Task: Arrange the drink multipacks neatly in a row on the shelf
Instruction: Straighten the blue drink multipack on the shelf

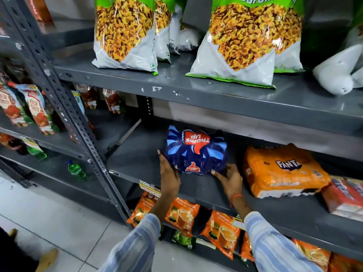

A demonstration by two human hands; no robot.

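Note:
A blue Thums Up multipack (pixel 196 150) lies on the grey middle shelf (pixel 137 160), its logo upside down to me. My left hand (pixel 169 173) presses flat against the pack's left front corner. My right hand (pixel 228 178) touches its right front corner with fingers spread. Both hands hold the pack between them. To the right, apart from it, an orange Fanta multipack (pixel 282 173) lies at an angle. A red multipack (pixel 347 195) sits at the far right edge, partly cut off.
Large green-and-white snack bags (pixel 125 32) stand on the shelf above. Orange tea packets (pixel 182 214) fill the shelf below. A perforated grey upright (pixel 64 114) borders the shelf on the left. The neighbouring rack holds sauce pouches (pixel 37 108) and green bottles (pixel 76 169).

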